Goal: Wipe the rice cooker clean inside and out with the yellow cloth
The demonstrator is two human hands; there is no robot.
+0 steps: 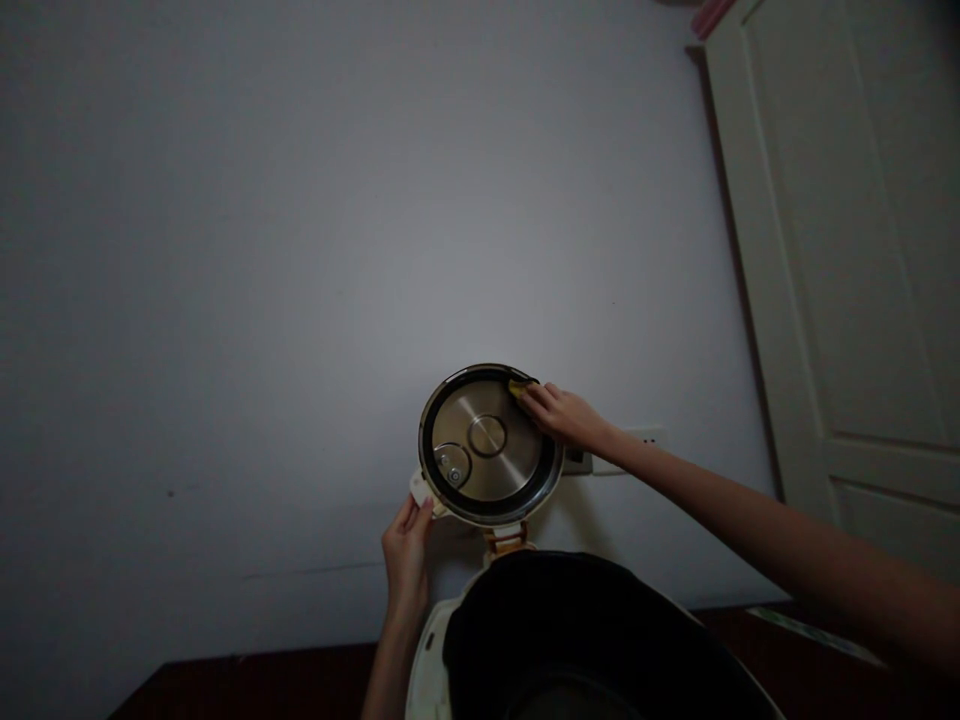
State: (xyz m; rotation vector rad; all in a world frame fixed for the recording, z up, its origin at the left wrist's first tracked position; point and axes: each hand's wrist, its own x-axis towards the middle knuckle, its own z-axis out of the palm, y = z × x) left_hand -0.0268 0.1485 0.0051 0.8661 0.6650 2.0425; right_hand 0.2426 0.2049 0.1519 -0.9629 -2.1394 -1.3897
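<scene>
A person holds up a round, silver-and-black lid with a brushed-metal inner plate (pixel 489 437), seen upright or nearly so before a plain grey wall (pixel 300 250). Below and in front of the lid sits a white, rounded cooker with a deep black interior (pixel 429 665), joined at the lid's bottom edge by an orange-and-white hinge (pixel 507 540).

At the lid's upper right, the right hand (pixel 561 412) has its fingers bunched together, pinching a small yellow piece (pixel 517 388), perhaps cloth or sponge, where the plate meets the black ring (pixel 549 466). At the lid's lower left, the left hand (pixel 407 545) pinches a white tab (pixel 420 487) between thumb and fingers; the other fingertips are partly hidden.

The step in hand appears to be wiping the lid's inside. The next move probably calls for light, even pressure along the ring, with the left grip bracing against any swing on the hinge.

The lid's inner face points toward the camera, its small round valve (pixel 454 466) at lower left; being circular, it shows no clear long axis. The yellow piece pokes out past the right fingertips, toward the lid's centre; too little shows to tell its long axis.
</scene>
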